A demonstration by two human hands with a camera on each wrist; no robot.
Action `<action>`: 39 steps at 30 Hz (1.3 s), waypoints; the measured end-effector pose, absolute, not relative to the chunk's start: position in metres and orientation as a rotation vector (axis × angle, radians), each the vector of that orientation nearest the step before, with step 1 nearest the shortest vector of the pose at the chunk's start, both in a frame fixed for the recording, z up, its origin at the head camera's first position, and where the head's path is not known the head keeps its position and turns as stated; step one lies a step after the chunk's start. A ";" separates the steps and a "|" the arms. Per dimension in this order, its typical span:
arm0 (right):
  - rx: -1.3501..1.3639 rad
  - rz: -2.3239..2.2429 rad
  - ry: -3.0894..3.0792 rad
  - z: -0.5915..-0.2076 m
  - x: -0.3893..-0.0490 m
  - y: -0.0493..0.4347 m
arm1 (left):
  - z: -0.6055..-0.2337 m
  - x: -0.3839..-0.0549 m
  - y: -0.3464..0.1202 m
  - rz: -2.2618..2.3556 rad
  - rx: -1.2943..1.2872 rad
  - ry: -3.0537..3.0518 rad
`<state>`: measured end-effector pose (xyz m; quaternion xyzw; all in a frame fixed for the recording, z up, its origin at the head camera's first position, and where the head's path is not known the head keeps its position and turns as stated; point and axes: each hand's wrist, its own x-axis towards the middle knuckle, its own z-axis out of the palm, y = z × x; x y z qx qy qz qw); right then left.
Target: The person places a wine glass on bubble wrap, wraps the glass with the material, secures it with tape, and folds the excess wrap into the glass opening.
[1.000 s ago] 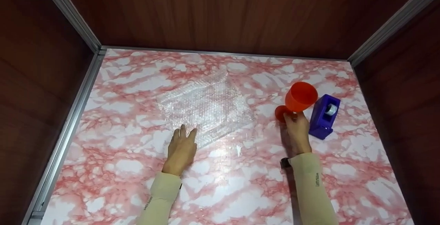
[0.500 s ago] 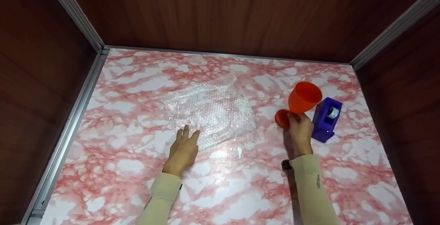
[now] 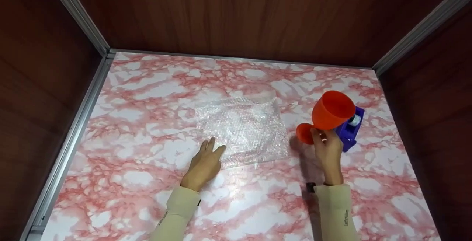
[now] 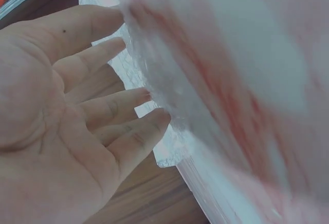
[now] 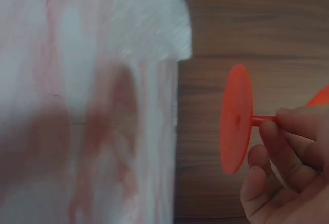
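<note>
An orange-red plastic goblet (image 3: pixel 326 114) is tilted above the table, its bowl up and to the right. My right hand (image 3: pixel 329 150) pinches its thin stem between thumb and fingers. In the right wrist view the goblet's round foot (image 5: pixel 236 121) faces away from the fingertips, off the tabletop. A sheet of clear bubble wrap (image 3: pixel 245 128) lies on the table at the middle. My left hand (image 3: pixel 204 165) rests with spread, nearly straight fingers on its near left edge. The left wrist view shows those fingertips touching the bubble wrap (image 4: pixel 172 149).
Behind the goblet, partly hidden by it, stands a purple tape dispenser (image 3: pixel 347 134) with a roll of tape. The tabletop (image 3: pixel 140 178) has a pink and white marbled surface. Dark wooden panels (image 3: pixel 236 16) with metal rails enclose its back and sides.
My right hand has lifted the goblet and brought it nearer, so it now covers part of the tape dispenser. The bubble wrap has slid right and turned, with my left hand moving along.
</note>
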<state>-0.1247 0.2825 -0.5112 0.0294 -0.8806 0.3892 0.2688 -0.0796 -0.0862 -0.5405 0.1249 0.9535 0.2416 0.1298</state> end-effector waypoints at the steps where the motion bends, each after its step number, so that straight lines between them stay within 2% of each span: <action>1: 0.094 1.048 -2.376 -0.509 -0.122 0.281 | -0.541 -0.079 -0.085 0.712 0.373 2.763; 14: 0.179 1.024 -2.428 -0.492 -0.088 0.257 | -0.542 -0.071 -0.057 0.754 0.487 2.731; 19: 0.185 1.027 -2.458 -0.493 -0.087 0.251 | -0.544 -0.067 -0.052 0.812 0.538 2.745; 32: 0.269 1.080 -2.587 -0.488 -0.097 0.224 | -0.538 -0.061 -0.071 1.307 0.571 2.679; 39: 0.312 1.355 -2.795 -0.492 -0.100 0.188 | -0.533 -0.064 -0.086 1.375 0.434 2.765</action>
